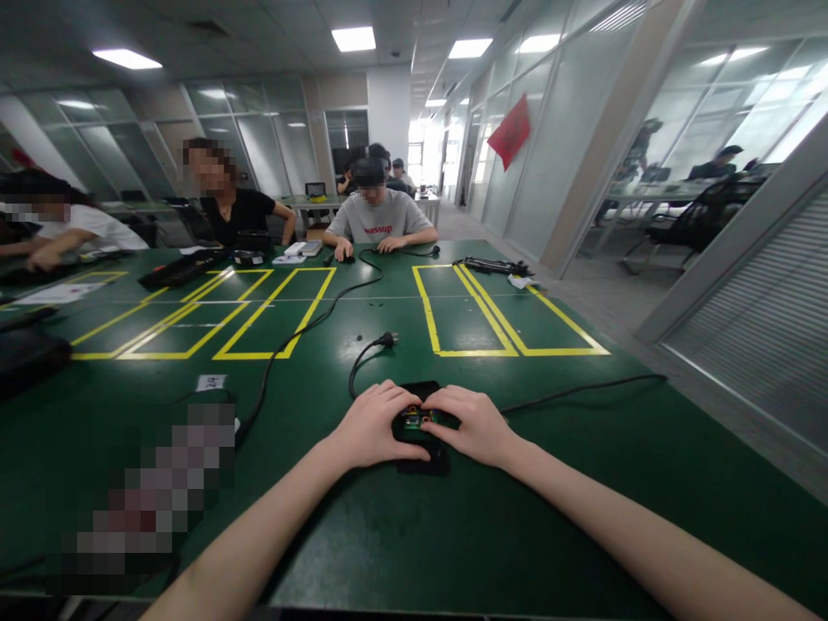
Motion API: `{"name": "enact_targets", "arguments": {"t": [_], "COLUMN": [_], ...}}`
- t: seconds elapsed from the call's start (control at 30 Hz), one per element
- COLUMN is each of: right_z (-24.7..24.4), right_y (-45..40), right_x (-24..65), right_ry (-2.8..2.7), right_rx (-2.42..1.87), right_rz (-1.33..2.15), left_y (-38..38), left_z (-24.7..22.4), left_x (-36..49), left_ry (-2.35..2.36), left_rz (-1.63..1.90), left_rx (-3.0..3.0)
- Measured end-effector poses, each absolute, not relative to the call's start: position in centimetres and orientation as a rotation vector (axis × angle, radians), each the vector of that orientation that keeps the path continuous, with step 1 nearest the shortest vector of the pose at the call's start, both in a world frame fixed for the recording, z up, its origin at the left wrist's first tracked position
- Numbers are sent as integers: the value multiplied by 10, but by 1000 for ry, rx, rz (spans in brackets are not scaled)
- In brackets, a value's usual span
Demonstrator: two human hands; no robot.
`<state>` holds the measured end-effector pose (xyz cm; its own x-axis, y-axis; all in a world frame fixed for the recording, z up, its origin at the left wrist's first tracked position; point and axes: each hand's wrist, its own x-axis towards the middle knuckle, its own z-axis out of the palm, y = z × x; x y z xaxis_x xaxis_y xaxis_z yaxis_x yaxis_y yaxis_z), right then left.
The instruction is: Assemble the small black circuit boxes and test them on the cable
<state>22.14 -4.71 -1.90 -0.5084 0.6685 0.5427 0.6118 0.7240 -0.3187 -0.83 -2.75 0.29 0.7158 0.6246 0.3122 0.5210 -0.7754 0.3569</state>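
In front of me on the table is a small black open casing (423, 462) with a green circuit board (414, 420) showing inside it. Orange-copper coils and small parts are visible on the board. My left hand (373, 424) curves around the casing's left side, fingertips at its far edge and thumb along the near edge. From the right, my right hand (477, 424) grips the circuit board, with thumb and forefinger at its right end. Some fingertips are hidden behind the board and casing. Just beyond lies a black power plug (388, 340) on a cable that runs back toward my left hand.
A black cable (323, 317) snakes across the green table (362, 526). Another cable (582, 392) stretches right. Yellow tape rectangles (477, 352) mark the surface. At left lies a blurred-out long object (159, 483) near a white label (211, 383). Several people sit around the far side.
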Motion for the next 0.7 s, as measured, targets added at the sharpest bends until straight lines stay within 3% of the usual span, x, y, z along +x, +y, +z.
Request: {"name": "enact_targets", "arguments": {"t": [0.7], "right_z": [-14], "right_y": [-50], "right_x": [218], "right_ry": [-2213], "right_rx": [-1017], "right_rz": [323], "left_y": [-17], "left_z": [-6], "left_x": [-12], "left_ry": [922], "left_rz": [810], "left_rx": [2584]}}
